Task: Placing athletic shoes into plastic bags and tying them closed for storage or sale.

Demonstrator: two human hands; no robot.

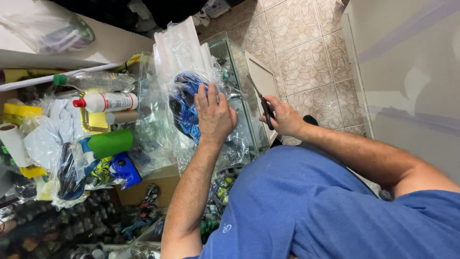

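Near the centre of the frame the left hand (pixel 214 115) lies flat, palm down, fingers spread and pointing toward the top of the picture, pressing on a clear plastic bag (pixel 191 81) that wraps a blue and black patterned item (pixel 186 108). The left forearm runs straight up from the bottom centre of the frame to the wrist. The bag rests on the top of a glass case (pixel 239 72), which slants toward the upper right.

Just right of centre, the right hand (pixel 282 117) is curled around the handles of dark scissors (pixel 261 103), whose blades point up and to the left, near the edge of the bag but apart from the left hand. The right arm comes in from the right edge, bent at the elbow, with the forearm angled up and leftward.

At the left of the frame lie a white bottle with a red cap (pixel 106 102), a green cylinder (pixel 111 142) and a paper roll (pixel 14 144) among other clutter.
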